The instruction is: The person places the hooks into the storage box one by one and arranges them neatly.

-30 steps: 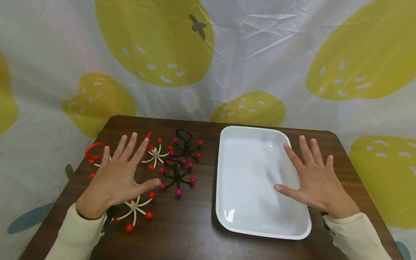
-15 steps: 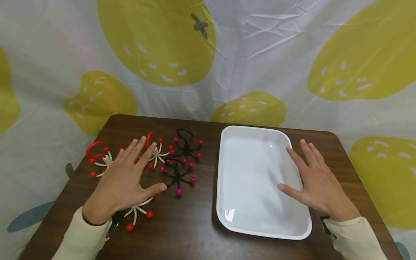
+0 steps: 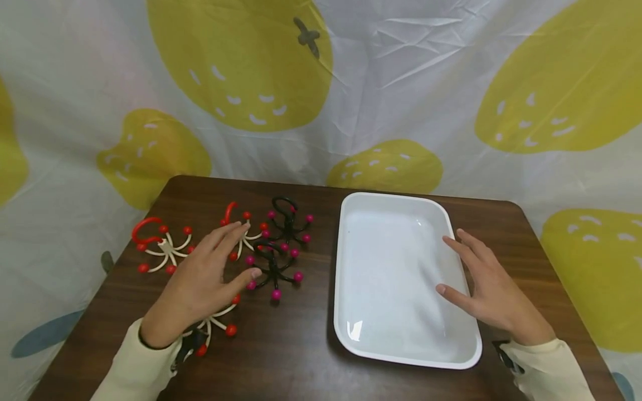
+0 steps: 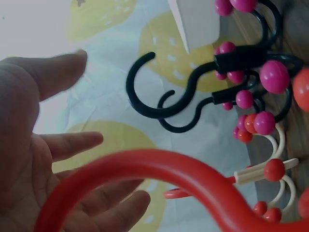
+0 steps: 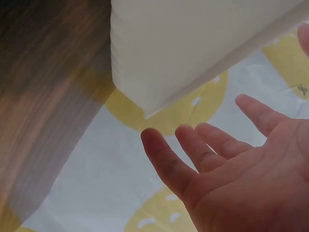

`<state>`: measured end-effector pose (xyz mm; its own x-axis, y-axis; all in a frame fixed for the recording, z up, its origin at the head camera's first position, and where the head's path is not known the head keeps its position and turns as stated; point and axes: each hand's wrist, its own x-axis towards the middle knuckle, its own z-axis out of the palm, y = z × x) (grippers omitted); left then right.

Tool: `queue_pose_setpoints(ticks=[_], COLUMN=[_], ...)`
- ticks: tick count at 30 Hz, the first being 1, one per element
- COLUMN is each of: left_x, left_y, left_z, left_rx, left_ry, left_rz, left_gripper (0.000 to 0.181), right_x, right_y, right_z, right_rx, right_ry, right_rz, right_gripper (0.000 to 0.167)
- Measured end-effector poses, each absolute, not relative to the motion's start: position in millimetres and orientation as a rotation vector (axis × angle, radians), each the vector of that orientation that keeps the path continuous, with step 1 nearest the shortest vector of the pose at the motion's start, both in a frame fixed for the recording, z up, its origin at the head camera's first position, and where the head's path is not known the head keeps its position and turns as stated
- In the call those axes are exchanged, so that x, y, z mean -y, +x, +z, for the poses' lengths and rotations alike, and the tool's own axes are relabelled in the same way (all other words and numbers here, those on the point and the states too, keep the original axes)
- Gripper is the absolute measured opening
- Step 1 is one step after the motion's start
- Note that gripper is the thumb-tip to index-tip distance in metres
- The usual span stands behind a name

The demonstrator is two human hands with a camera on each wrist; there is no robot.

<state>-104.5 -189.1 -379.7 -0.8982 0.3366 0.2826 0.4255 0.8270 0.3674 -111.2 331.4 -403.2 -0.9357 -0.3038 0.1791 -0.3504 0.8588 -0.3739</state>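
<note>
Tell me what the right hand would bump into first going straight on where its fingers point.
Most likely the white tray, though depth is unclear: the right hand may be high enough to pass over it.

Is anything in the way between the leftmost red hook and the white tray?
Yes: in the head view, the left grip, back red hook, near black hook and far black hook come between the leftmost red hook and tray. Past them, only table shows.
</note>
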Motion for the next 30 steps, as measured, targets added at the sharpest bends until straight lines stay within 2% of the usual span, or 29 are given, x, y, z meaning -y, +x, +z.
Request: queue_pose_setpoints(ticks=[17,30], left_x=[168.1,153.9], left_y=[-101.0,-105.9], left_z=[-374.8,-393.8], left_rx=[2.775,2.734], left_ry=[-0.679,-0.606], left_rz=[-0.771,-0.839], left_gripper=[0.066,0.054], right_x=[-346.6,-355.4], right_y=[-112.9,-115.2], right_z=[-420.8,-429.2], right_rx=[2.896,2.994], right_ry=[0.523,0.393], right_rz=[0.679,0.837], right_gripper=[0.08,0.073])
